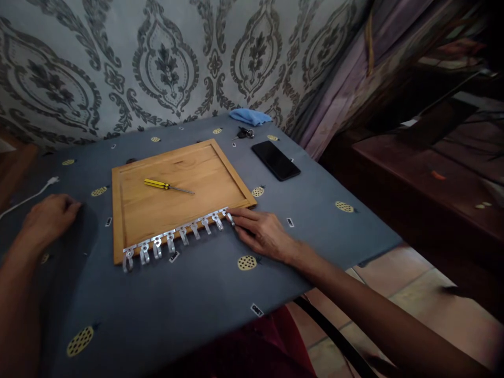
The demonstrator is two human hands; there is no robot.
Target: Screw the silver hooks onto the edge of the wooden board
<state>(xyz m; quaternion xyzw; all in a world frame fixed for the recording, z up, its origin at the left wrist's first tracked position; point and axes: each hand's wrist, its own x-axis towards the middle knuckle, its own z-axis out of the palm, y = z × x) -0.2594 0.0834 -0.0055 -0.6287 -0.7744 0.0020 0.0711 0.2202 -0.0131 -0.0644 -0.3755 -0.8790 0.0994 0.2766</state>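
Note:
A wooden panel (173,163) with a raised frame lies flat on the table. Along its near edge runs a silver metal hook rail (183,231), its several curved hooks hanging over the edge. My right hand (265,233) is at the rail's right end, fingers closed around the last hook. A screwdriver (157,184) with a yellow and black handle rests on the panel, its shaft pointing right. My left hand (51,218) rests on the table left of the panel, apart from it, with fingers curled under and nothing visible in them.
A black phone (275,160), keys (246,133) and a blue cloth (251,116) lie to the panel's right and rear. A white cable (29,198) is at the left. The patterned tablecloth (189,315) covers the table; a patterned wall (212,31) stands behind it.

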